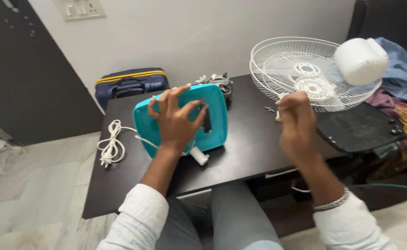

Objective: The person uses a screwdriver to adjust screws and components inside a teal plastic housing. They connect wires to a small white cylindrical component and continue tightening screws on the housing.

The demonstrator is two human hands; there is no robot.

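Two hands over a dark desk (240, 153). My left hand (178, 118) lies spread wide, fingers splayed, flat on the teal fan base (215, 104), which sits tilted near the desk's middle. A black slot shows on the base beside my fingers. A short white stub (200, 157) pokes out at its lower edge. A thin white cable runs from the base to a coiled white cord with plug (110, 147), lying at the desk's left edge.

My right hand (297, 122) hovers above the desk's right half, fingers pinched narrow around a small white piece (278, 115); I cannot tell what it is. A tiny dark screw-like bit (270, 109) lies on the desk just beside it.

Behind the base, touching its far corner: a grey metal motor (223, 84). Right rear: white wire fan guards (300, 74), stacked, overhanging the desk. A white rounded housing (361, 60) rests against their right rim. A black flat panel (358, 129) lies under the guards at the desk's right end.

Beyond the desk: a navy suitcase with a yellow stripe (130, 83) against the wall, left. A pale switch plate (79, 8) high on the wall. Crumpled clothes (400, 76), blue and mixed colours, heaped at far right.
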